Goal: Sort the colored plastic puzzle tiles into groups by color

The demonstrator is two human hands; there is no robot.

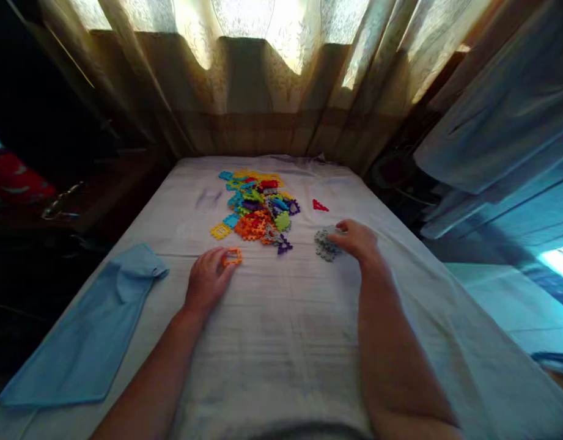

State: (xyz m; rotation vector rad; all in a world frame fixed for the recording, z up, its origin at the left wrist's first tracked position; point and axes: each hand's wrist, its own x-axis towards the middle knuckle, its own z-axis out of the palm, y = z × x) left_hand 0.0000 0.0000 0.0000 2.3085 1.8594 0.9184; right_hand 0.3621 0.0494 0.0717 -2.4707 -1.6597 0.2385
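My left hand [208, 276] pinches an orange square frame piece [238, 256] between thumb and fingers, low over the white cloth. On the right, my right hand [358, 239] reaches to a small pile of grey toothed building pieces [325, 245]. Its fingertips are closed on the pile's right side, on a grey piece. Between and beyond the hands lies a heap of mixed plastic building pieces [253, 226] in orange, blue, yellow, green and red. A purple triangle piece [284, 245] rests at the heap's near edge. One red triangle piece [320, 206] lies apart, beyond the grey pile.
A white cloth [272, 342] covers the table. A folded light blue cloth bag [93, 324] lies along the left side. Curtains [244, 91] hang behind the far edge. Grey fabric [496, 110] hangs at the right, and a red patterned item [18, 177] sits at far left.
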